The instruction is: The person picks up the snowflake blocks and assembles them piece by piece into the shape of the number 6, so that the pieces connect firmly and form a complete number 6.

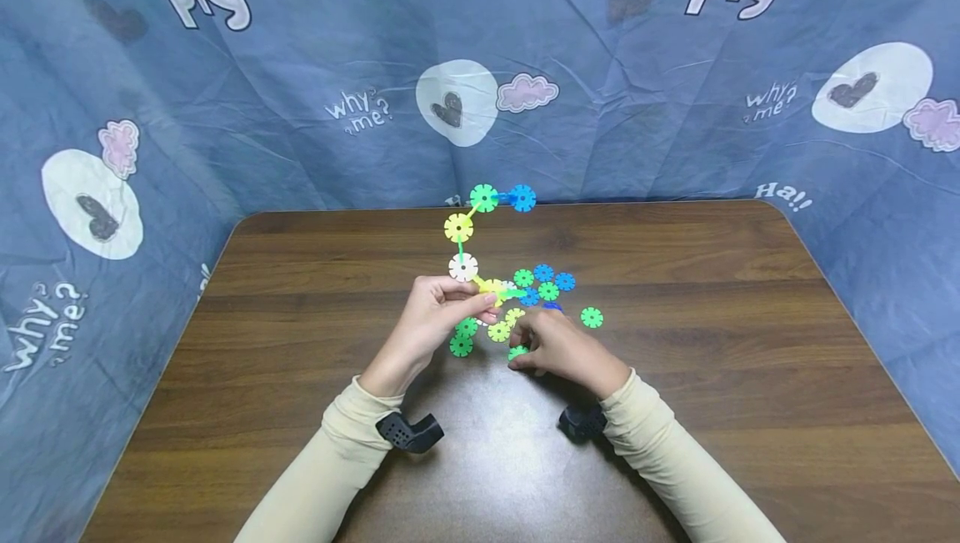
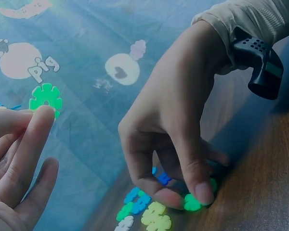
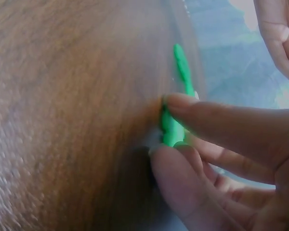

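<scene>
My left hand [image 1: 435, 318] pinches the near end of a curved chain of notched plastic discs, raised over the table. Along the chain sit a white disc [image 1: 462, 267], a yellow disc [image 1: 458, 228], a green disc [image 1: 483, 198] and, at the far end, a blue disc [image 1: 522, 198], with other discs slotted edge-on between them. Low over the wood, my right hand [image 1: 566, 347] grips a loose green disc [image 3: 172, 130] between thumb and fingertips. In the left wrist view this green disc [image 2: 192, 202] is partly covered by the thumb.
Loose discs lie in a cluster on the brown wooden table [image 1: 712, 343]: green discs [image 1: 461, 345] at left, yellow discs [image 1: 498, 331] in the middle, blue discs [image 1: 543, 274] farther back. One green disc [image 1: 592, 317] lies apart at right. A blue printed cloth [image 1: 300, 151] hangs behind the table.
</scene>
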The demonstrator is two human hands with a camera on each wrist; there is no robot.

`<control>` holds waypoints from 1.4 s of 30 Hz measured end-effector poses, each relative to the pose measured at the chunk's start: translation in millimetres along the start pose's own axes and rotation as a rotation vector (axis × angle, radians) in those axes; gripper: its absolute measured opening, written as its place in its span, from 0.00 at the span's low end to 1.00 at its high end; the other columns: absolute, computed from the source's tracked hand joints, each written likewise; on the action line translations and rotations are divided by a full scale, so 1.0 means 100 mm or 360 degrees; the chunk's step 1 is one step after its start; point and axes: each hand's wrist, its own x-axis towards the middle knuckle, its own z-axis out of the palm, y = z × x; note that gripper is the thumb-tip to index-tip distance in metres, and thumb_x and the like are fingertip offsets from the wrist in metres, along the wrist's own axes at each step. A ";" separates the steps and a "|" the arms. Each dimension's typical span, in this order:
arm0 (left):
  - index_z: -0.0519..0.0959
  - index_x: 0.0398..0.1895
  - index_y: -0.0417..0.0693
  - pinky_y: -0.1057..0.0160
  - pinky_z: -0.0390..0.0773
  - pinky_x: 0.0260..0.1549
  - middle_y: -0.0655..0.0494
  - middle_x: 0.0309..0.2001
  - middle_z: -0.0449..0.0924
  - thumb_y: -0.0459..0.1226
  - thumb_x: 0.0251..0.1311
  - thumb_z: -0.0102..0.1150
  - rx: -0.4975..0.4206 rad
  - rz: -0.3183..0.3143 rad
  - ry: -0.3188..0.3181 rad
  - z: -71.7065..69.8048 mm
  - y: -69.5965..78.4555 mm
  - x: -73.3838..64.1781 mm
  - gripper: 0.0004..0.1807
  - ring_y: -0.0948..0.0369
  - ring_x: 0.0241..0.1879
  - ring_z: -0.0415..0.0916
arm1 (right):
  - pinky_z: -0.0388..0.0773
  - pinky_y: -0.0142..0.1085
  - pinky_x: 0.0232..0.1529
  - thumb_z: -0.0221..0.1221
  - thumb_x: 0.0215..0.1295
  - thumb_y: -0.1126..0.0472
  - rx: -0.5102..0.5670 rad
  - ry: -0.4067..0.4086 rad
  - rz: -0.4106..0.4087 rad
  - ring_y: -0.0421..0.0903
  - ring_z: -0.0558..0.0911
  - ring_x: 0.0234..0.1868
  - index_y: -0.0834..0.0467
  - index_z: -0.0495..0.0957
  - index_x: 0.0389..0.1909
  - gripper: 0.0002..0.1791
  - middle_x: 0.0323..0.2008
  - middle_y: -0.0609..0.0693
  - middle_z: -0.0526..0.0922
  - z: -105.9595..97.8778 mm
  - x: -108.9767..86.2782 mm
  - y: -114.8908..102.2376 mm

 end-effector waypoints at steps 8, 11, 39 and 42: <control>0.83 0.43 0.23 0.62 0.88 0.44 0.28 0.35 0.87 0.29 0.64 0.67 -0.0029 0.0004 -0.0001 -0.01 0.00 -0.01 0.12 0.56 0.29 0.91 | 0.82 0.31 0.23 0.76 0.56 0.64 0.0082 -0.0142 -0.0088 0.39 0.83 0.18 0.59 0.78 0.30 0.13 0.23 0.47 0.83 -0.07 -0.02 -0.01; 0.83 0.42 0.22 0.61 0.89 0.43 0.36 0.33 0.89 0.28 0.64 0.67 -0.0053 0.0005 0.0002 -0.02 0.00 -0.01 0.12 0.56 0.29 0.90 | 0.83 0.31 0.23 0.72 0.61 0.66 0.0148 -0.0164 -0.0154 0.40 0.83 0.20 0.61 0.80 0.32 0.09 0.24 0.50 0.85 -0.14 -0.04 0.00; 0.83 0.44 0.21 0.56 0.89 0.43 0.34 0.34 0.89 0.27 0.65 0.66 -0.0042 0.0038 -0.0030 -0.01 -0.02 0.00 0.12 0.56 0.29 0.90 | 0.89 0.42 0.35 0.68 0.65 0.69 0.1015 0.0608 -0.0273 0.53 0.90 0.31 0.67 0.85 0.48 0.12 0.34 0.45 0.91 -0.49 -0.21 -0.03; 0.83 0.43 0.22 0.58 0.89 0.42 0.27 0.36 0.87 0.28 0.64 0.66 -0.0024 0.0038 -0.0033 -0.02 -0.02 0.00 0.12 0.56 0.29 0.90 | 0.89 0.40 0.35 0.68 0.64 0.70 0.0997 0.0614 -0.0278 0.48 0.90 0.30 0.67 0.86 0.47 0.11 0.34 0.44 0.91 -0.47 -0.20 -0.04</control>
